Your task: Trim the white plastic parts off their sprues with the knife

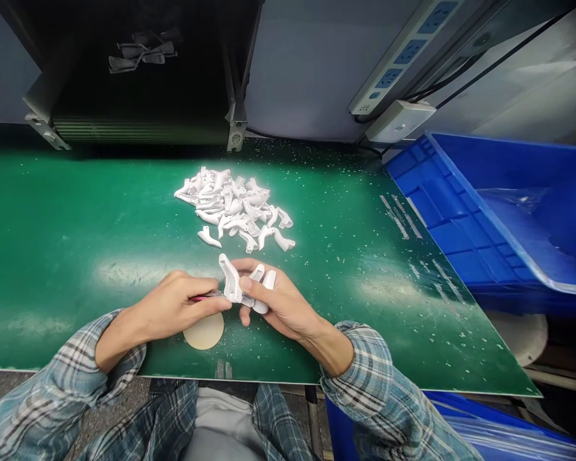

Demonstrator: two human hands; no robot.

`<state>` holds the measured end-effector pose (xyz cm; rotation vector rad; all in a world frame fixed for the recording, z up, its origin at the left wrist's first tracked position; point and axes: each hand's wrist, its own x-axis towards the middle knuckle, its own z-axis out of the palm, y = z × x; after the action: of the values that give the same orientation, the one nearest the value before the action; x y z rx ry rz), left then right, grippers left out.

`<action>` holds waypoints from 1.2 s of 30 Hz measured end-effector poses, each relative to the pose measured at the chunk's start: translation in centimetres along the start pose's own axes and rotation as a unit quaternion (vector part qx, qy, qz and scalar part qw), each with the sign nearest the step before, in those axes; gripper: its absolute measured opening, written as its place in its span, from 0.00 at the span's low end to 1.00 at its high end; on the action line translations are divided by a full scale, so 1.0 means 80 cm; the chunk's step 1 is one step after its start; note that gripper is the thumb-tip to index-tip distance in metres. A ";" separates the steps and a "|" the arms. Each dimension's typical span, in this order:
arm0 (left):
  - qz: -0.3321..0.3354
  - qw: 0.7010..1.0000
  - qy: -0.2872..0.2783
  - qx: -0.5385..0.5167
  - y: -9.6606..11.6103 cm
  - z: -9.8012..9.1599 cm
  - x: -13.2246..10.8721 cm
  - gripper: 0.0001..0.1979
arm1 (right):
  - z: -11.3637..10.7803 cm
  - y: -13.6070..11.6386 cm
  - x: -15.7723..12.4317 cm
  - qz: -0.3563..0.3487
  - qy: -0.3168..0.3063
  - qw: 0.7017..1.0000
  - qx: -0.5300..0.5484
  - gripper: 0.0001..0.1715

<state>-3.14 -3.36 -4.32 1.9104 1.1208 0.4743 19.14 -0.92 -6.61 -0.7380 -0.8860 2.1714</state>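
My right hand [281, 301] is closed around a white plastic part [237, 285] with several prongs, held just above the green table [77, 243]. My left hand [173, 307] is closed on a small tool with a red handle [202, 298], whose tip touches the white part. A pile of similar white plastic parts [235, 208] lies on the table just beyond both hands. Both sleeves are blue plaid.
A round tan disc [204, 331] lies under my left hand. A blue plastic bin [509, 211] stands at the right. A power strip [413, 51] with cables runs along the back right. A dark conveyor opening [139, 70] with a few parts is at the back left.
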 end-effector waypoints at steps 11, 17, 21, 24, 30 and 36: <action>-0.200 0.933 0.196 0.227 -0.046 -0.027 0.070 0.19 | -0.010 0.000 0.010 -0.031 0.099 0.991 0.088 0.18; -0.197 0.937 0.175 0.228 -0.039 -0.033 0.091 0.12 | -0.020 0.005 0.016 -0.052 0.139 0.988 0.036 0.21; -0.118 0.972 0.182 0.089 -0.010 -0.029 0.061 0.13 | -0.012 0.005 0.015 -0.078 0.121 0.986 -0.083 0.24; -0.044 0.975 0.208 -0.058 0.011 -0.008 0.037 0.14 | -0.004 0.007 0.012 -0.098 0.096 0.977 -0.161 0.25; 0.065 0.968 0.242 0.015 0.010 0.022 0.013 0.14 | -0.005 0.008 0.004 -0.246 0.131 0.916 -0.287 0.08; 0.081 0.983 0.143 0.086 0.003 0.021 0.009 0.16 | -0.009 0.007 -0.001 -0.331 0.100 0.868 -0.357 0.07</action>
<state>-1.54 -3.57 -5.14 2.1426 1.2267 0.7835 19.48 -1.06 -7.42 -0.8139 -1.5769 1.1175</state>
